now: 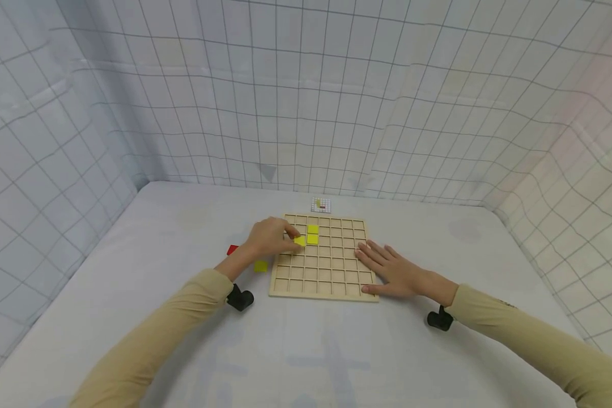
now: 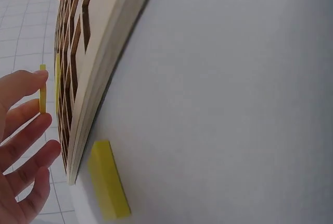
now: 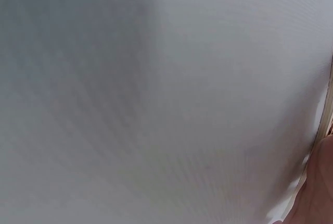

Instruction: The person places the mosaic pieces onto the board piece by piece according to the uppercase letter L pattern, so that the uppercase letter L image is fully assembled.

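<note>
A wooden grid board (image 1: 323, 296) lies on the white table, divided into square cells. Two yellow square tiles (image 1: 313, 234) sit one behind the other in its upper left part. My left hand (image 1: 270, 237) pinches another yellow tile (image 1: 299, 241) between thumb and fingers, over the board just left of those two. In the left wrist view this pinched tile (image 2: 42, 91) appears edge-on, apart from the board. My right hand (image 1: 395, 272) rests with spread, straight fingers on the board's right edge. The right wrist view shows only part of that hand (image 3: 315, 187) beside the board's side.
Left of the board, a loose yellow tile (image 1: 260, 266) lies on the table, and a red tile (image 1: 232, 249) is partly hidden by the left wrist. Behind the board lies a small card (image 1: 321, 205) printed with a coloured grid. White grid-patterned curtains (image 1: 336, 102) surround the table.
</note>
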`<state>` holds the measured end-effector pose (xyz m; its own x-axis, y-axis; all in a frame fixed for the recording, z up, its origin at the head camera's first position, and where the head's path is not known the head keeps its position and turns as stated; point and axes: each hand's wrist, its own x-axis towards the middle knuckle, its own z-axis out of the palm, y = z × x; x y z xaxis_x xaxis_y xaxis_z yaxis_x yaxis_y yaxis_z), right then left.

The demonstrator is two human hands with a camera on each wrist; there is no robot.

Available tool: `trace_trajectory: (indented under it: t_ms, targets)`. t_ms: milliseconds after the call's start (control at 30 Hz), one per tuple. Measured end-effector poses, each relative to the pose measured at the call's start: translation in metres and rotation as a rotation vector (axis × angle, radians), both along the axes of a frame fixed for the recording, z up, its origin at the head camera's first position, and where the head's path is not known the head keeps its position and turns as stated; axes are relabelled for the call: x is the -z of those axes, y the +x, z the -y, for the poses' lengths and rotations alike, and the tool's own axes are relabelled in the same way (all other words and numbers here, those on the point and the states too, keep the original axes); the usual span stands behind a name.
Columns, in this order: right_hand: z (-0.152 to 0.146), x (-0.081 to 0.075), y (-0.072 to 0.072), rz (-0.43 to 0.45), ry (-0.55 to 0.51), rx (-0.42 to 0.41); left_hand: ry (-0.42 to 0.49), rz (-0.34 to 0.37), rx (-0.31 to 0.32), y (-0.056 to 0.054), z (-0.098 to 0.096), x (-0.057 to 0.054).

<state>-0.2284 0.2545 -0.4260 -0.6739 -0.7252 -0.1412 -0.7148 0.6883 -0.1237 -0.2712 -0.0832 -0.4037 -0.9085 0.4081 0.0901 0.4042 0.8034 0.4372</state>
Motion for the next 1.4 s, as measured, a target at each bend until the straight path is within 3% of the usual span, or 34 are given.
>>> trace_trajectory:
  t_ms: [500,833,1400]
  targets:
    - [-0.002,0.006,-0.002,-0.021,-0.005,0.000,0.009,-0.036,0.053,0.005,-0.020,0.006]
    - [0.001,-0.002,0.000,-0.009,0.017,0.003,0.005,-0.054,0.089,0.006,-0.023,0.004]
    - [0.000,-0.002,-0.001,0.028,0.040,0.026,-0.038,-0.083,0.140,0.005,-0.024,0.006]
